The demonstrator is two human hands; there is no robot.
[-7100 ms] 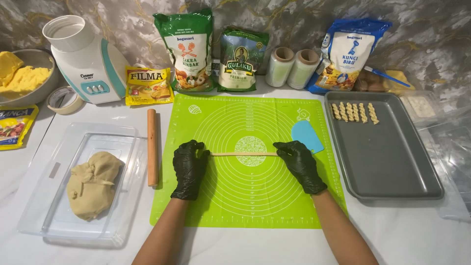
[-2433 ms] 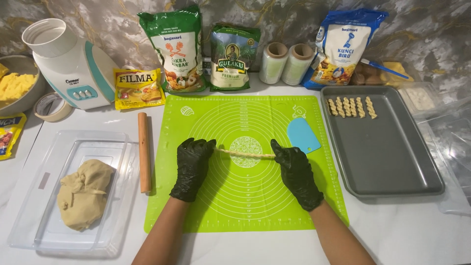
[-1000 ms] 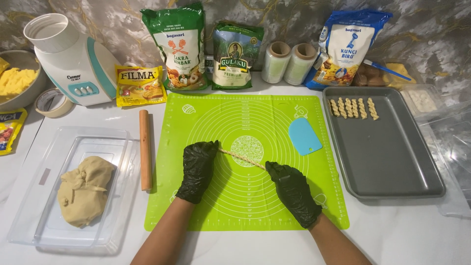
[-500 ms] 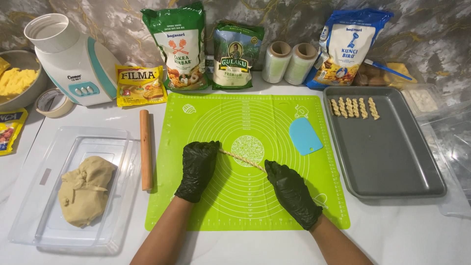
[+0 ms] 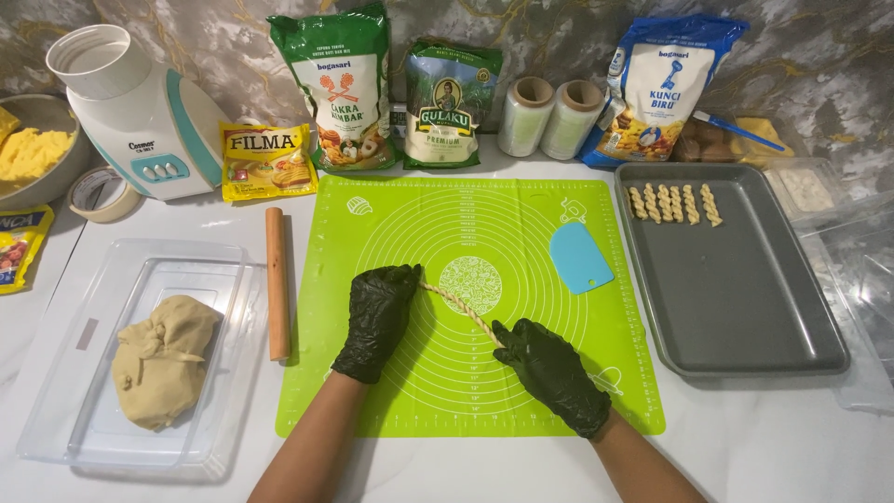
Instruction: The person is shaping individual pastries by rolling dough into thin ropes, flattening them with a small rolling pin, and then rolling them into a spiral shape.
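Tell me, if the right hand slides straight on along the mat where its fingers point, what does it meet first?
Probably the left hand: the right hand points up-left along the twisted dough rope, whose far end the left one holds.

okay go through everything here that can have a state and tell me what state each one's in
left hand: gloved, pinching rope's upper end
right hand: gloved, pressing rope's lower end
dough rope: twisted, stretched diagonally on mat
green mat: flat
dough lump: unshaped, in clear tray
baking tray: five twists in corner
rolling pin: lying idle
blue scraper: lying idle
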